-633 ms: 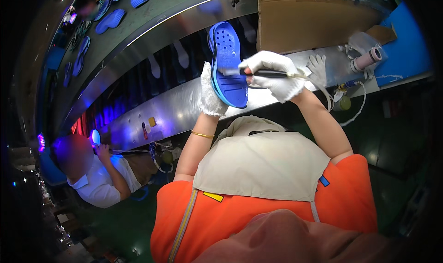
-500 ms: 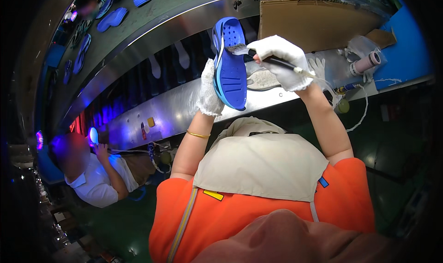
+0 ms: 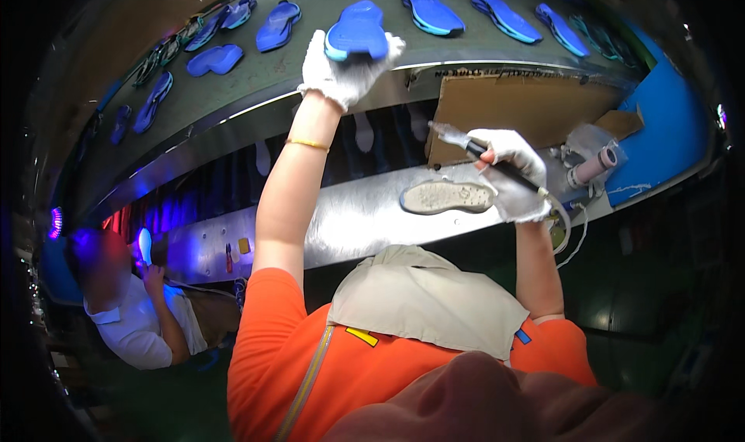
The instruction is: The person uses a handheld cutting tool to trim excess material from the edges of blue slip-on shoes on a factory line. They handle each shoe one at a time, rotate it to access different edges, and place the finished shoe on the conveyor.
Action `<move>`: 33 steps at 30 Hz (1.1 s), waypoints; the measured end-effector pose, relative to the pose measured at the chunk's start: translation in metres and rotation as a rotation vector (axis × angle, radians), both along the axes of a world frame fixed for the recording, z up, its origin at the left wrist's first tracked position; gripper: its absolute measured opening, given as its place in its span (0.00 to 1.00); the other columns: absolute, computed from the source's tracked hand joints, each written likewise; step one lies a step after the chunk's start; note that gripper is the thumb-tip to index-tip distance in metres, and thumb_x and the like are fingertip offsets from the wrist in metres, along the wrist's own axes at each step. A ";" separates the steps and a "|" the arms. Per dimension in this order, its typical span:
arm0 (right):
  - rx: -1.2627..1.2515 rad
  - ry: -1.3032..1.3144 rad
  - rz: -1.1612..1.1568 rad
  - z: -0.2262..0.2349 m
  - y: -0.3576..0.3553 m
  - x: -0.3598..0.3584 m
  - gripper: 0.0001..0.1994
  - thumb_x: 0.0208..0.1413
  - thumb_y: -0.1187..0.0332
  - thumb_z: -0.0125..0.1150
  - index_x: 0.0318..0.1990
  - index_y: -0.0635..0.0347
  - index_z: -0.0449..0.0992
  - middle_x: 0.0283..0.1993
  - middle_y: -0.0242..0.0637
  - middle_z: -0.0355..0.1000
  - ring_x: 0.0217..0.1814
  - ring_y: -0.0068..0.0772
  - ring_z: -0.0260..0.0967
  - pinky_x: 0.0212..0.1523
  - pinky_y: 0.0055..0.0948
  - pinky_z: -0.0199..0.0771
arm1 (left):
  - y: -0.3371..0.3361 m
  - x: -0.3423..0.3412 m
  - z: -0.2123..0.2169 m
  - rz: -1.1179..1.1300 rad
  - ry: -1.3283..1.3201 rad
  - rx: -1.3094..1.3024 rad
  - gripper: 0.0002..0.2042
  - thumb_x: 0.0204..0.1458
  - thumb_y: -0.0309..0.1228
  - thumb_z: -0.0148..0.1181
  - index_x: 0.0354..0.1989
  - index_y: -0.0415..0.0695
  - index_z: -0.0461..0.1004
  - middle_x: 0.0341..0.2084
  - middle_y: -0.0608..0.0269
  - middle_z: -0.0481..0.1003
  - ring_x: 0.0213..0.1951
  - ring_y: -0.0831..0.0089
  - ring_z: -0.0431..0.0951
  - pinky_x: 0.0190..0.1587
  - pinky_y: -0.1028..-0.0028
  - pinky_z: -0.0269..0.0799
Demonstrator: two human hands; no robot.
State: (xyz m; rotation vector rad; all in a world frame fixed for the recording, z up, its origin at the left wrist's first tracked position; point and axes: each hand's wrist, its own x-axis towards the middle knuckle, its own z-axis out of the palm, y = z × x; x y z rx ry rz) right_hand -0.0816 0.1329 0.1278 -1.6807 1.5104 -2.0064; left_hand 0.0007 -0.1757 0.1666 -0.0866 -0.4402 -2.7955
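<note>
In the head view, a blue shoe part (image 3: 358, 29) is being held in the gloved left hand (image 3: 341, 68), its fingers closed about the near end and sides, over the dark green belt (image 3: 256, 69). Whether any of its weight is being borne by the belt cannot be told. A black-handled brush (image 3: 479, 149) is being gripped in the gloved right hand (image 3: 512, 174), its bristles being pointed to the upper left, well apart from the blue shoe part.

Judging from this, no brushing is being done at this instant, and the blue shoe part is not yet being let go; whether its coating is complete cannot be told. Other blue shoe parts (image 3: 432, 11) are being carried by the belt on both sides of it. A pale sole (image 3: 448, 197) is being supported by the metal worktop (image 3: 349, 228), just beside the right hand and gripped by neither; it is seemingly being left aside. A cardboard sheet (image 3: 528, 112) is being leaned behind it.
</note>
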 end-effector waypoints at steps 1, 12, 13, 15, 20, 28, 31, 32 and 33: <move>-0.001 -0.022 0.007 -0.005 0.000 0.001 0.13 0.44 0.91 0.59 0.35 0.64 0.75 0.46 0.43 0.72 0.42 0.25 0.72 0.44 0.23 0.75 | 0.001 -0.011 0.001 0.150 0.037 0.156 0.37 0.59 0.56 0.33 0.64 0.34 0.50 0.60 0.39 0.56 0.64 0.41 0.53 0.61 0.41 0.57; -0.022 -0.643 0.284 -0.034 0.006 -0.002 0.10 0.46 0.88 0.60 0.36 0.66 0.75 0.41 0.41 0.73 0.44 0.28 0.72 0.46 0.25 0.75 | -0.103 0.012 0.017 1.027 -0.503 -2.153 0.20 0.62 0.39 0.40 0.51 0.40 0.73 0.46 0.53 0.76 0.49 0.61 0.75 0.54 0.68 0.68; 0.022 -0.649 0.227 -0.038 0.004 -0.004 0.10 0.46 0.88 0.60 0.36 0.65 0.75 0.41 0.41 0.73 0.44 0.28 0.73 0.46 0.25 0.75 | -0.115 0.007 0.029 1.145 -0.676 -2.353 0.21 0.61 0.41 0.39 0.52 0.42 0.73 0.50 0.50 0.73 0.54 0.55 0.70 0.59 0.65 0.63; 0.018 -0.492 0.131 -0.037 -0.001 0.000 0.11 0.45 0.88 0.60 0.35 0.64 0.75 0.41 0.39 0.73 0.44 0.27 0.73 0.46 0.25 0.75 | -0.164 -0.002 0.029 1.091 -1.066 -2.280 0.26 0.58 0.47 0.42 0.57 0.41 0.67 0.55 0.47 0.68 0.58 0.53 0.66 0.61 0.64 0.60; 0.109 -0.460 0.044 -0.033 0.005 0.008 0.11 0.45 0.86 0.61 0.36 0.63 0.75 0.40 0.36 0.74 0.42 0.24 0.72 0.45 0.24 0.75 | -0.229 -0.018 0.001 0.733 -1.613 -1.883 0.33 0.55 0.51 0.45 0.66 0.43 0.55 0.62 0.46 0.61 0.63 0.52 0.62 0.64 0.63 0.55; 0.094 -0.602 0.182 -0.050 0.011 0.004 0.12 0.48 0.87 0.59 0.40 0.66 0.73 0.43 0.41 0.72 0.42 0.27 0.73 0.45 0.25 0.76 | -0.204 0.015 -0.001 0.684 -1.050 -1.620 0.34 0.50 0.34 0.61 0.66 0.38 0.56 0.61 0.50 0.63 0.62 0.61 0.63 0.63 0.68 0.55; 0.147 -0.245 -0.001 -0.057 0.014 0.001 0.12 0.47 0.86 0.59 0.39 0.65 0.73 0.44 0.42 0.73 0.43 0.27 0.73 0.47 0.26 0.75 | -0.148 0.046 0.002 0.716 -0.556 -0.949 0.33 0.46 0.26 0.60 0.64 0.35 0.58 0.56 0.53 0.68 0.54 0.63 0.70 0.59 0.68 0.64; 0.178 -0.384 0.032 -0.062 0.019 0.001 0.11 0.48 0.86 0.56 0.39 0.63 0.73 0.45 0.41 0.73 0.43 0.26 0.73 0.47 0.26 0.75 | -0.108 0.055 0.011 0.662 -0.477 -0.761 0.29 0.48 0.25 0.58 0.61 0.34 0.60 0.51 0.54 0.72 0.49 0.63 0.74 0.55 0.66 0.68; 0.206 -0.454 0.036 -0.065 0.022 0.001 0.11 0.48 0.86 0.57 0.39 0.63 0.73 0.45 0.40 0.73 0.43 0.25 0.72 0.47 0.26 0.74 | -0.090 0.071 0.011 0.526 -0.346 -0.655 0.24 0.50 0.25 0.57 0.57 0.35 0.64 0.45 0.53 0.74 0.46 0.63 0.75 0.55 0.64 0.68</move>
